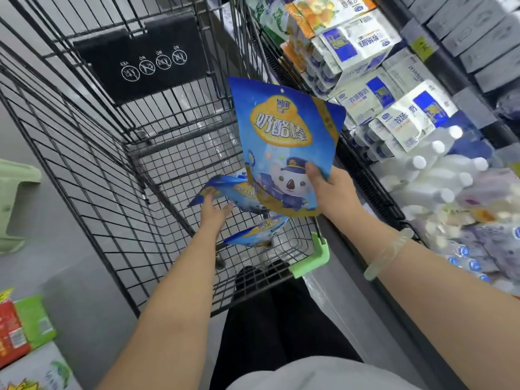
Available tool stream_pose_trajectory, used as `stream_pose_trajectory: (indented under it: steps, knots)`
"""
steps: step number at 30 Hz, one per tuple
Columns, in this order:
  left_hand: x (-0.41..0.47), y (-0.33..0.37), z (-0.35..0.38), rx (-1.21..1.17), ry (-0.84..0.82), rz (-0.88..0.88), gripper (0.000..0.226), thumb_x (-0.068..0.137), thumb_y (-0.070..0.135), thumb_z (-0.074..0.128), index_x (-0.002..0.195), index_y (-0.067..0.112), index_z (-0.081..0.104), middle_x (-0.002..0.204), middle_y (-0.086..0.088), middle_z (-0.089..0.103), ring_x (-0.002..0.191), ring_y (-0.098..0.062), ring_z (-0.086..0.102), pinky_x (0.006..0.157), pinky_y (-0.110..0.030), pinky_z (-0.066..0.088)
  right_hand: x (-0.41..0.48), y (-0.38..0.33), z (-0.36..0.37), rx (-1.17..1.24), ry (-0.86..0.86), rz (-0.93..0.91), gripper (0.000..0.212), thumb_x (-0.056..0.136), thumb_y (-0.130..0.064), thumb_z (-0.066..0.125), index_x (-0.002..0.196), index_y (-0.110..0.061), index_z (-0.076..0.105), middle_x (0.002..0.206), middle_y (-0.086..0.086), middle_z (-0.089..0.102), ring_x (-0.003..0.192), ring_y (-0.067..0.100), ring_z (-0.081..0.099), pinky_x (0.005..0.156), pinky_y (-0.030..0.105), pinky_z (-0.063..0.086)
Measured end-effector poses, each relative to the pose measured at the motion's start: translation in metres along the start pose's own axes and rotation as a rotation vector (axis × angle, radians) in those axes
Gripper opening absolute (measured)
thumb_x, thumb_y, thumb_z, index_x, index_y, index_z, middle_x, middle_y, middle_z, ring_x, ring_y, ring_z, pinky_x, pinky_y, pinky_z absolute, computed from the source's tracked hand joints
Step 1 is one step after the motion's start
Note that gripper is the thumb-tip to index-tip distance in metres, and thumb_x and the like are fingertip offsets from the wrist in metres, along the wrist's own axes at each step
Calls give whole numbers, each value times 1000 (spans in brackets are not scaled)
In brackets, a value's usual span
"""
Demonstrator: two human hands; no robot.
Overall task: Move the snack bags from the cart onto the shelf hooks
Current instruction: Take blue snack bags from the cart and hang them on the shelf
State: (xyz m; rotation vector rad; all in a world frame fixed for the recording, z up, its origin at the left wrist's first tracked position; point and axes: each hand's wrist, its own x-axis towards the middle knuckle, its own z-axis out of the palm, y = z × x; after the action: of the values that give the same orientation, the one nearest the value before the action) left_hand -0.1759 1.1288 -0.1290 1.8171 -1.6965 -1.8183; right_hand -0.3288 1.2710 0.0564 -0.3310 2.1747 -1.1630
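Observation:
My right hand [329, 190] grips a blue and yellow snack bag [284, 136] by its lower right edge and holds it upright above the black wire cart [92, 164]. My left hand [214, 212] reaches down into the cart and touches a second blue snack bag [242, 192] lying on the cart floor, fingers spread over its near edge. A third blue bag [254, 233] lies closer to me in the cart. No shelf hooks are in view.
To the right runs a chilled shelf with white and blue milk cartons [394, 108] and white bottles [439, 175]. A green corner guard [312, 258] caps the cart's near right corner. A green stool [14, 204] stands at left, with packaged goods [25, 327] at bottom left.

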Motion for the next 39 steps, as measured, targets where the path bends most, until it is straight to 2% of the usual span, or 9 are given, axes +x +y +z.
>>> stream_pose_trajectory:
  steps: [4,9,11,14,17,21,25,30,39]
  knots:
    - [12,10,-1,113,33,17,32,91,11,58,116,-7,59,111,-16,63,101,-26,57,85,-29,44,-1,-1,-3,40,10,-5,18,97,-23,45,99,-18,63,81,-6,63,72,4,58,69,25,47]
    - [-10,26,-13,11,124,27,19,92,18,55,73,16,53,75,-2,57,70,-17,51,47,-11,40,-1,-4,-3,93,11,25,18,96,-22,47,95,-16,64,84,0,64,77,14,60,72,29,49]
    - [-28,32,-27,53,216,80,21,90,19,56,71,14,50,71,-3,54,61,-16,49,39,-10,35,-3,-6,-5,114,15,42,19,95,-23,48,95,-15,66,78,-2,64,68,11,61,60,24,51]
    - [-54,48,-48,63,377,146,16,89,18,58,75,11,53,75,-5,54,68,-20,50,54,-20,39,-5,-9,-5,134,26,93,16,94,-24,51,85,-20,64,87,11,68,76,23,66,68,36,56]
    - [-76,68,-65,36,502,162,32,91,21,56,62,21,41,68,2,48,71,-18,45,60,-27,34,-5,-8,-6,115,86,106,26,91,-23,53,87,-2,66,100,29,67,92,42,64,79,50,52]
    - [-98,94,-85,-18,601,234,32,91,20,55,63,24,39,71,1,48,75,-18,48,66,-29,38,-4,-5,-7,109,91,133,31,89,-26,54,84,3,63,89,29,65,80,41,62,72,43,49]
    - [-117,109,-90,-179,606,297,32,91,18,54,64,29,41,69,6,52,66,-11,56,61,-27,46,-7,-10,-8,216,113,105,17,89,-24,56,73,-25,60,82,8,66,77,21,60,69,32,45]
    - [-132,128,-89,-340,588,337,28,90,19,54,65,27,44,71,7,53,72,-16,53,69,-36,44,-10,-21,-11,237,54,38,15,92,-27,53,88,-21,66,81,1,63,76,17,59,72,30,49]
    - [-165,154,-101,-448,479,421,27,93,18,53,68,24,45,72,5,54,71,-14,55,69,-37,46,-46,-36,-14,389,157,6,25,92,-26,54,68,-25,61,67,-9,62,57,3,56,47,14,44]
